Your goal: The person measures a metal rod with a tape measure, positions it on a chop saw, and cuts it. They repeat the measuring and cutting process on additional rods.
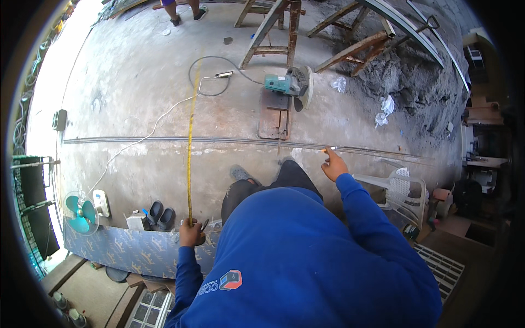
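Near-left of chop saw (pixel 283 83), left hand (pixel 191 233) curled around yellow tape measure (pixel 190 164); near-right of saw, right hand (pixel 334 165) pinches small white stick (pixel 330 148).

Here the left hand (pixel 190 235) hides the near end of the long yellow measuring tape (pixel 190 169), its far end just a blur, while the slim white stick (pixel 331 148) in the right hand (pixel 334 167) is too small to identify and the top edge crops a dark-shoed person (pixel 195 6).
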Motion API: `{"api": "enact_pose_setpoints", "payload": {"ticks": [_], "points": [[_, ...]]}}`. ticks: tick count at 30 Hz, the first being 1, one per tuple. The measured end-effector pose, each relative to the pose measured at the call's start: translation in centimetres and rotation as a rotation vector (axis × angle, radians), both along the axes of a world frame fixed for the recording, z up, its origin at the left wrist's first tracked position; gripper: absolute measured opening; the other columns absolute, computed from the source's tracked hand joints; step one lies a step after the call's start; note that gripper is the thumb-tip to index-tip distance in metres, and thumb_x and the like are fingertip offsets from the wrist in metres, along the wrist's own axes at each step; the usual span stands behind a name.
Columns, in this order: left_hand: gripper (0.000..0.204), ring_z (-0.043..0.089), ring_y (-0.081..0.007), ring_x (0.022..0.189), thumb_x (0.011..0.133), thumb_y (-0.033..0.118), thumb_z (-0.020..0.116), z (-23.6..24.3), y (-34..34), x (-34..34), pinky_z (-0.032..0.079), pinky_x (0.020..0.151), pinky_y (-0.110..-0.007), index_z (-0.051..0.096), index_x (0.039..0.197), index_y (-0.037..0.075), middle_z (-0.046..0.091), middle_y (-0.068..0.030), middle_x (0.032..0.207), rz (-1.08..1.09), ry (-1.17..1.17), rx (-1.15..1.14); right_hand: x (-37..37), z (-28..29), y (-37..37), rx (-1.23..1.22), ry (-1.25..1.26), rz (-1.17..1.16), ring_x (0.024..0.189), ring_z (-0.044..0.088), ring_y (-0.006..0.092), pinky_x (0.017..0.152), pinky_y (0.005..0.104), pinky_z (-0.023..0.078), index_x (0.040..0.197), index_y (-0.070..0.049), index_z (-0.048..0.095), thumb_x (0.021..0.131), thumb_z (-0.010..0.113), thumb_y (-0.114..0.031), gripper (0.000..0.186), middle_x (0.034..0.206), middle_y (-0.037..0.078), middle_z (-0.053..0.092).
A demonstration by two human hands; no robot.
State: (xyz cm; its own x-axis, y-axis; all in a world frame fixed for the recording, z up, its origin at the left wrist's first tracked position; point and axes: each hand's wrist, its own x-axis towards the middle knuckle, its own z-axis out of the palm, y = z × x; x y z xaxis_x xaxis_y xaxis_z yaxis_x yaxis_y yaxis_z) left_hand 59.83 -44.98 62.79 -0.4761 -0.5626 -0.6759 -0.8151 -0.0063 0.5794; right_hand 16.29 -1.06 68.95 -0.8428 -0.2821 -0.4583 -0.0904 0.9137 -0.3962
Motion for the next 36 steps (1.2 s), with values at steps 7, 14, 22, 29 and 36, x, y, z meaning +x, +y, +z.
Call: {"api": "enact_pose_setpoints", "payload": {"ticks": [7,14,22,29,36], "points": [[0.012,0.06,-0.0105,0.07,0.087,0.008,0.071,8.4,-1.4,-5.9,0.049,0.064,-0.026,0.065,0.097,0.002,0.065,-0.0018,0.081,-0.039,0.085,0.589,-2.4,3.1,-1.6,-0.32,0.361,-0.197,0.112,0.065,0.0353,0.094,0.0464,0.052,0.149,-0.004,0.042,0.084,0.07,-0.012,0.071,0.133,0.02,0.062],[0.014,0.062,-0.0109,0.073,0.088,0.011,0.07,13.9,4.9,-17.1,0.051,0.067,-0.029,0.068,0.098,0.001,0.068,-0.0038,0.083,-0.569,-0.045,0.328,-5.1,8.5,-2.7,-0.315,0.674,0.455,0.126,0.057,0.0328,0.109,0.0457,0.043,0.149,-0.006,0.043,0.084,0.07,-0.012,0.071,0.139,0.016,0.059],[0.019,0.065,-0.0165,0.068,0.086,0.013,0.07,19.9,13.7,-24.7,0.052,0.062,-0.033,0.069,0.101,0.001,0.07,-0.01,0.08,-0.746,-0.299,0.334,-6.0,8.5,6.5,-0.224,0.179,0.641,0.121,0.059,0.0364,0.102,0.048,0.048,0.153,-0.01,0.038,0.086,0.066,-0.009,0.073,0.14,0.017,0.058],[0.031,0.069,-0.0246,0.079,0.083,0.022,0.073,20.5,20.0,-26.9,0.054,0.074,-0.038,0.07,0.106,0.001,0.072,-0.0154,0.088,-0.959,-0.373,0.286,-3.4,7.8,13.7,-0.459,-0.019,0.599,0.109,0.064,0.0403,0.092,0.0479,0.053,0.153,-0.009,0.037,0.087,0.064,-0.008,0.071,0.136,0.021,0.059],[0.043,0.068,-0.0281,0.094,0.087,0.036,0.07,18.5,26.7,-31.2,0.05,0.086,-0.037,0.07,0.109,-0.001,0.073,-0.0183,0.099,-1.158,-0.146,0.308,-0.9,8.9,11.0,-0.509,0.061,0.746,0.103,0.067,0.0358,0.096,0.0442,0.051,0.151,-0.006,0.038,0.086,0.07,-0.013,0.073,0.142,0.019,0.056]]}}
